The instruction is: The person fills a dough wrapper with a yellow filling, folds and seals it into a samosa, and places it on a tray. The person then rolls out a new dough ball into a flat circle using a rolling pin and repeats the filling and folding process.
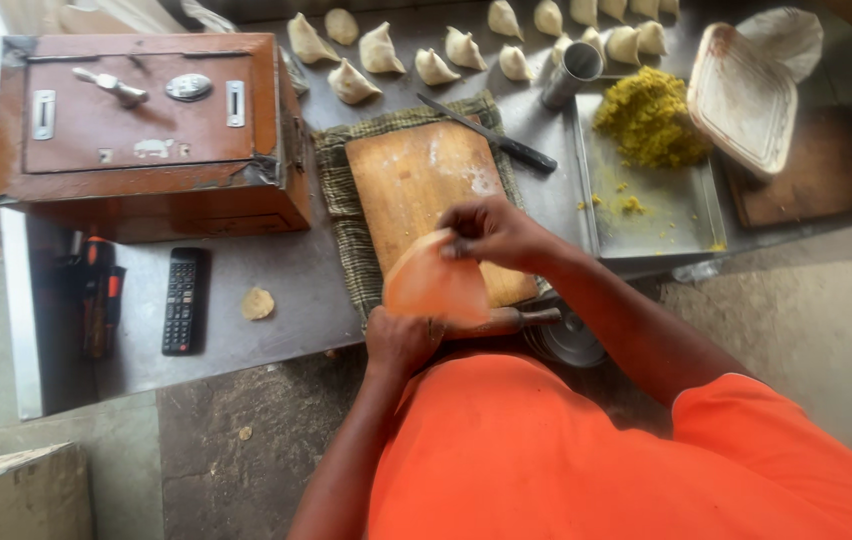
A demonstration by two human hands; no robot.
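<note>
I see my left hand (pixel 401 342) low in the view, closed around the bottom of a thin sheet of dough (pixel 434 288) folded into a cone shape, which it holds up just above the near edge of the wooden board (pixel 416 185). My right hand (pixel 491 232) comes in from the right, its fingertips pinched on the upper edge of the same dough sheet. So both hands grip the dough, the left wrapped at the base, the right pinching the top.

The board lies on a green checked cloth (pixel 338 190) on the metal counter (pixel 276 290). A wooden rolling pin (pixel 511 320) lies along the near edge of the board, just right of my left hand and partly hidden behind the dough. A dark-handled knife (pixel 491 135) rests at an angle across the far right corner of the cloth.

To the right of the board stands a steel tray (pixel 666 215) with a mound of yellow filling (pixel 651 118) at its far end, and a steel cup (pixel 571 72) leans at the tray's far left corner. Past the tray, a pale shallow dish (pixel 741 95) sits tilted. Along the far side of the counter lie rows of folded, filled dough triangles (pixel 378 50).

On the left sits a brown metal box (pixel 151 130) with a handle on its lid. Near it, a black remote control (pixel 182 300) and a small disc of dough (pixel 258 303) lie on the counter, well apart from my hands.
</note>
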